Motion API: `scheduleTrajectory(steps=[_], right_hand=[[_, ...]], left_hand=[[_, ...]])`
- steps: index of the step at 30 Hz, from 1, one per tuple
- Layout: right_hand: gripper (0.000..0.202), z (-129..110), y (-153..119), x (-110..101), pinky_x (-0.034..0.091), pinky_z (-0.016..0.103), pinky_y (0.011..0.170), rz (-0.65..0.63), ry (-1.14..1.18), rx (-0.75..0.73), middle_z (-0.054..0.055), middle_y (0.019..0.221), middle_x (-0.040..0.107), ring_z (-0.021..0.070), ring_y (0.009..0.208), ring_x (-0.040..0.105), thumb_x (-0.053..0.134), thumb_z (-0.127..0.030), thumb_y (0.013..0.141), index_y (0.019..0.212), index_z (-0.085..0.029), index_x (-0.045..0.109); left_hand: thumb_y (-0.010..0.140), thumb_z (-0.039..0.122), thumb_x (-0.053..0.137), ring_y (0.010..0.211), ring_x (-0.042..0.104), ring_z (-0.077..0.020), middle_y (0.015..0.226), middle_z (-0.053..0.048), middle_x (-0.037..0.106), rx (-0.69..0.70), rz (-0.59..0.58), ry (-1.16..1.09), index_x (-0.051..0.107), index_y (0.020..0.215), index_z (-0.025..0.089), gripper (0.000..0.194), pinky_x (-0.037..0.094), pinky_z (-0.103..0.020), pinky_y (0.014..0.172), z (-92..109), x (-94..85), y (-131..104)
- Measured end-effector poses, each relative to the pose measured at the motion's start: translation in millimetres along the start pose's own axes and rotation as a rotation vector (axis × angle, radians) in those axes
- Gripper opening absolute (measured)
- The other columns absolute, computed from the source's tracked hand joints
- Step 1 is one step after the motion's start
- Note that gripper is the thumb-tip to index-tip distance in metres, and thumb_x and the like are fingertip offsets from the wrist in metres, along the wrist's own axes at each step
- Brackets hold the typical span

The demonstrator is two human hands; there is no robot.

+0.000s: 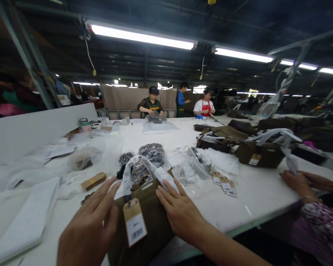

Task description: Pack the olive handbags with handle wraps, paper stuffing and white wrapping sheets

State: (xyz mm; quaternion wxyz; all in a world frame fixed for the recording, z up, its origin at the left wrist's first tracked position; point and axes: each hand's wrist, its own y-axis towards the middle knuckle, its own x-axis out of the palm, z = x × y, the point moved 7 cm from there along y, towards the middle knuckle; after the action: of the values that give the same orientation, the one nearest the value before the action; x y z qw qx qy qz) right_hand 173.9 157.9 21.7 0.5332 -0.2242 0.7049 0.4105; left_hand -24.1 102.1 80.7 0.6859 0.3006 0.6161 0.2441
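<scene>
An olive-brown bag (152, 218) lies on the white table at the bottom centre, its handle (135, 162) wrapped in white film. From it hangs a tan tag (135, 223) with a white barcode label. My right hand (180, 208) rests on the bag's upper right part, fingers stretched out near the wrapped handle. My left hand (93, 221) is at the bag's left side, fingers extended and nothing seen in them; whether it touches the bag cannot be told.
Leopard-patterned bundles in clear plastic (151, 153) lie behind the bag. Loose tags (224, 183), a cardboard stack (93, 181) and folded white sheets (27, 221) surround it. More brown bags (259, 153) stand right, beside another person's hands (295, 183). People work across the table (127, 135).
</scene>
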Motion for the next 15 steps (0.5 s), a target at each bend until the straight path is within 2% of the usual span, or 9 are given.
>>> scheduleTrajectory(steps=[1,2,4,7,9,11,15], right_hand=[[0.055,-1,2,2,-0.001,0.05,0.129,-0.011,0.0,0.007,0.012,0.158,0.042,0.0295,0.154,0.019,0.042,-0.022,0.099,0.152,-0.004,0.041],[0.056,-1,4,4,0.0,0.05,0.129,-0.02,0.003,0.014,0.013,0.158,0.042,0.0299,0.154,0.019,0.043,-0.022,0.099,0.152,-0.004,0.041],[0.056,2,8,8,0.002,0.051,0.129,-0.04,0.028,0.026,0.013,0.157,0.043,0.0298,0.154,0.019,0.042,-0.023,0.099,0.151,-0.003,0.042],[0.055,6,11,14,0.005,0.049,0.129,-0.096,0.093,0.037,0.012,0.156,0.044,0.0287,0.153,0.021,0.042,-0.027,0.1,0.15,-0.005,0.044],[0.058,6,11,18,0.006,0.048,0.129,-0.149,0.124,0.042,0.013,0.156,0.044,0.0289,0.154,0.021,0.045,-0.029,0.098,0.15,-0.004,0.044],[0.061,5,12,22,0.005,0.048,0.129,-0.192,0.14,0.049,0.015,0.158,0.041,0.0294,0.154,0.018,0.047,-0.03,0.096,0.151,-0.003,0.042],[0.063,3,17,36,0.004,0.048,0.129,-0.219,0.16,0.082,0.015,0.161,0.034,0.029,0.155,0.012,0.046,-0.031,0.097,0.153,-0.001,0.038]], left_hand=[[0.097,0.034,0.04,0.127,0.062,-0.0272,0.145,-0.005,0.059,0.096,-0.02,-0.048,0.057,0.14,0.025,0.047,0.057,-0.046,0.102,19,4.2,7],[0.098,0.033,0.041,0.128,0.062,-0.0269,0.143,-0.007,0.061,0.203,-0.1,-0.085,0.059,0.138,0.02,0.045,0.057,-0.046,0.103,37,17.0,11],[0.098,0.028,0.044,0.126,0.063,-0.0298,0.137,-0.012,0.065,0.329,-0.295,-0.104,0.066,0.13,0.013,0.042,0.056,-0.048,0.103,62,54.3,6],[0.094,0.038,0.056,0.129,0.059,-0.0372,0.144,-0.018,0.056,0.27,-0.429,-0.066,0.061,0.137,0.01,0.051,0.057,-0.055,0.1,67,99.4,-11],[0.093,0.047,0.058,0.131,0.057,-0.0389,0.147,-0.019,0.053,0.249,-0.436,-0.068,0.058,0.14,0.011,0.059,0.056,-0.056,0.1,64,111.3,-23],[0.094,0.051,0.056,0.132,0.055,-0.0388,0.148,-0.02,0.052,0.247,-0.421,-0.068,0.058,0.14,0.01,0.062,0.054,-0.055,0.103,60,113.8,-31],[0.096,0.051,0.053,0.136,0.052,-0.0366,0.148,-0.022,0.05,0.255,-0.448,-0.082,0.056,0.14,0.006,0.063,0.049,-0.054,0.109,55,119.1,-35]])
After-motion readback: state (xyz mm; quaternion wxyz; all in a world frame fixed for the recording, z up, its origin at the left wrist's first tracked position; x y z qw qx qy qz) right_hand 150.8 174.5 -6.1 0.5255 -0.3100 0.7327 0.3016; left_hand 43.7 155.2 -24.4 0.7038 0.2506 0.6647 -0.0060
